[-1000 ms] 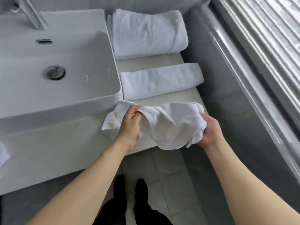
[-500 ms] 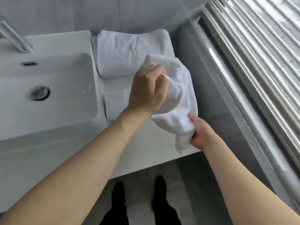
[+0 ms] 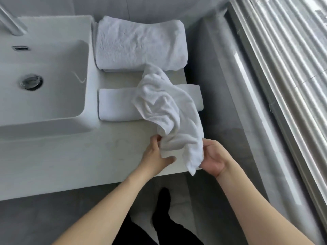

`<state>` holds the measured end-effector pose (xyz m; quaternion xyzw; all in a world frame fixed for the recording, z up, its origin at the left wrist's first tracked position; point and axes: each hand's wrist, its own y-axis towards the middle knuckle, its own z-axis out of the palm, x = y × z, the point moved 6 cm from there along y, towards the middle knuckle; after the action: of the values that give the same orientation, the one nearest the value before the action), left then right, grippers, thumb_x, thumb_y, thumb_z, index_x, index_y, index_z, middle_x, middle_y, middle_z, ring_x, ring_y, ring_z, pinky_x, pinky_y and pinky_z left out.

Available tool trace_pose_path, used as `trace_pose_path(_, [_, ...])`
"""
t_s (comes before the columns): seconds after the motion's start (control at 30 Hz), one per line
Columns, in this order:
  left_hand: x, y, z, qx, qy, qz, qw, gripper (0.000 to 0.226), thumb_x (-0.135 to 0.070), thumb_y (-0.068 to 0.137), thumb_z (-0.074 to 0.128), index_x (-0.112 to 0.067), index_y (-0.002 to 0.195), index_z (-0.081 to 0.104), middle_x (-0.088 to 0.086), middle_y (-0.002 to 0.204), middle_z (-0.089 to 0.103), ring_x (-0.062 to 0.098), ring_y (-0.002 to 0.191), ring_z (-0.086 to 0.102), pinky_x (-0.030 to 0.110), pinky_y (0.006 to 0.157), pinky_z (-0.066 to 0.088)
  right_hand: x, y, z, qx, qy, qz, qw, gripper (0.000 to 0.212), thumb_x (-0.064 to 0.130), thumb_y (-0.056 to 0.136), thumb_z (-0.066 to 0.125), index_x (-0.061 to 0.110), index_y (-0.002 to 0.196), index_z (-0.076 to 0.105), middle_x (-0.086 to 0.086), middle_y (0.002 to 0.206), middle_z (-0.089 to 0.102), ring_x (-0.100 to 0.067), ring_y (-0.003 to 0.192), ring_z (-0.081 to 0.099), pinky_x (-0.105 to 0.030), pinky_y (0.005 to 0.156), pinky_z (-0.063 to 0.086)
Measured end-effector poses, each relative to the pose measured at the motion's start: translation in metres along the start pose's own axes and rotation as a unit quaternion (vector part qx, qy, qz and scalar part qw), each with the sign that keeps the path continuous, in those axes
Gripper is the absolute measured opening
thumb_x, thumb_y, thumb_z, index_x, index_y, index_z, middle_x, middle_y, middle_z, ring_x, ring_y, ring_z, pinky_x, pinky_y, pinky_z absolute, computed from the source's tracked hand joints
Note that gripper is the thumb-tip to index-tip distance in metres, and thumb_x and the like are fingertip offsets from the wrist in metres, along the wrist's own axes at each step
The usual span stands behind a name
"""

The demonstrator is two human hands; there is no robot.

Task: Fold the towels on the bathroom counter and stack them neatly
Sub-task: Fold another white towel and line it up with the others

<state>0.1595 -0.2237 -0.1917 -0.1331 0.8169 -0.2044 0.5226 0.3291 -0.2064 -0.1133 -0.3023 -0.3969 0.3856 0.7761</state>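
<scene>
A crumpled white towel (image 3: 169,110) lies stretched from the counter's front edge back over a folded narrow white towel (image 3: 116,105). My left hand (image 3: 155,154) pinches the crumpled towel's near end from the left. My right hand (image 3: 213,156) grips the same end from the right, where a corner hangs over the counter edge. A large folded white towel (image 3: 139,43) sits at the back of the white counter (image 3: 113,151), against the wall.
A white sink basin (image 3: 44,82) with a drain fills the counter's left side, a chrome faucet (image 3: 10,20) behind it. To the right runs a grey ledge (image 3: 223,96) and ribbed blinds (image 3: 283,68). My dark shoes stand on the grey floor below.
My left hand came down from above the folded towels to the counter's front edge. The crumpled towel, bunched in the air before, now trails out over the narrow folded towel.
</scene>
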Motion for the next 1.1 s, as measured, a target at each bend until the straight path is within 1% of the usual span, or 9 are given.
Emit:
trace_pose_path(0.17, [-0.015, 0.004, 0.008, -0.058, -0.260, -0.033, 0.963, 0.028, -0.027, 0.089, 0.069, -0.023, 0.114, 0.058, -0.009, 0.110, 0.067, 0.014, 0.106, 0.063, 0.025, 0.084, 0.049, 0.013, -0.014, 0.001, 0.054, 0.080, -0.017, 0.995, 0.039, 0.015, 0.083, 0.047, 0.000, 0.114, 0.063, -0.015, 0.099, 0.066, -0.030, 0.088, 0.063, -0.039, 0.084, 0.047])
trace_pose_path(0.3, [-0.019, 0.008, -0.011, -0.075, -0.413, -0.081, 0.904, 0.037, -0.027, 0.081, 0.061, -0.027, 0.118, 0.061, -0.003, 0.118, 0.069, 0.019, 0.111, 0.064, 0.041, 0.093, 0.049, 0.029, -0.022, -0.004, 0.012, 0.080, -0.065, 0.995, 0.053, 0.012, 0.084, 0.054, -0.004, 0.134, 0.051, -0.016, 0.115, 0.065, -0.029, 0.097, 0.066, -0.037, 0.089, 0.050])
trace_pose_path(0.47, [-0.051, -0.030, -0.094, -0.329, -0.350, 0.022, 0.877, 0.028, -0.020, 0.071, 0.065, -0.018, 0.094, 0.049, -0.002, 0.086, 0.056, 0.009, 0.073, 0.053, 0.033, 0.067, 0.045, 0.039, -0.021, -0.017, -0.035, 0.200, -0.160, 0.966, 0.063, 0.004, 0.086, 0.062, 0.017, 0.143, 0.039, -0.020, 0.131, 0.058, -0.031, 0.110, 0.065, -0.040, 0.088, 0.057])
trace_pose_path(0.57, [-0.089, -0.084, -0.127, -0.519, -0.009, 0.225, 0.824, 0.026, -0.003, 0.073, 0.055, -0.006, 0.097, 0.045, 0.006, 0.092, 0.045, 0.020, 0.083, 0.047, 0.037, 0.076, 0.041, 0.039, -0.023, -0.005, 0.006, 0.174, -0.181, 0.968, 0.028, -0.002, 0.090, 0.051, 0.002, 0.108, 0.073, -0.018, 0.109, 0.068, -0.024, 0.092, 0.069, -0.030, 0.081, 0.059])
trace_pose_path(0.6, [-0.100, -0.093, -0.116, -0.507, 0.100, 0.323, 0.793, 0.025, 0.001, 0.072, 0.055, -0.003, 0.095, 0.047, 0.013, 0.095, 0.047, 0.028, 0.089, 0.047, 0.040, 0.081, 0.039, 0.039, -0.025, -0.002, 0.007, 0.139, -0.197, 0.971, 0.036, -0.008, 0.091, 0.043, 0.003, 0.096, 0.077, -0.016, 0.103, 0.067, -0.022, 0.089, 0.069, -0.028, 0.081, 0.058])
trace_pose_path(0.67, [-0.103, -0.087, -0.073, -0.375, 0.242, 0.403, 0.799, 0.030, -0.010, 0.071, 0.060, -0.007, 0.099, 0.048, 0.016, 0.106, 0.051, 0.034, 0.101, 0.049, 0.042, 0.088, 0.039, 0.037, -0.028, 0.012, 0.030, 0.045, -0.225, 0.973, 0.045, -0.016, 0.088, 0.038, 0.001, 0.116, 0.068, -0.021, 0.113, 0.062, -0.029, 0.102, 0.066, -0.031, 0.087, 0.056])
trace_pose_path(0.83, [0.002, -0.029, 0.007, -0.095, 0.421, 0.068, 0.900, 0.083, -0.052, 0.071, 0.059, -0.021, 0.141, 0.029, 0.016, 0.148, 0.028, 0.039, 0.139, 0.027, 0.057, 0.113, 0.023, 0.036, -0.033, 0.008, -0.070, -0.128, -0.290, 0.946, 0.043, -0.005, 0.085, 0.061, 0.013, 0.125, 0.059, -0.013, 0.103, 0.064, -0.025, 0.096, 0.066, -0.043, 0.092, 0.055])
trace_pose_path(0.97, [0.008, -0.019, 0.008, -0.134, 0.407, 0.041, 0.902, 0.050, -0.039, 0.083, 0.059, -0.024, 0.129, 0.049, 0.016, 0.142, 0.034, 0.040, 0.133, 0.033, 0.058, 0.112, 0.026, 0.046, -0.049, 0.003, -0.229, -0.411, -0.364, 0.804, 0.015, 0.012, 0.090, 0.057, 0.025, 0.090, 0.063, 0.007, 0.091, 0.061, -0.006, 0.078, 0.058, -0.035, 0.074, 0.050])
trace_pose_path(1.1, [-0.015, -0.011, -0.001, -0.115, 0.406, 0.190, 0.886, 0.032, -0.027, 0.083, 0.043, -0.013, 0.103, 0.064, 0.010, 0.122, 0.058, 0.034, 0.114, 0.054, 0.052, 0.112, 0.033, 0.056, -0.062, 0.009, -0.266, -0.517, -0.487, 0.652, 0.014, 0.017, 0.092, 0.047, 0.014, 0.087, 0.060, 0.012, 0.119, 0.034, -0.012, 0.116, 0.039, -0.034, 0.095, 0.043])
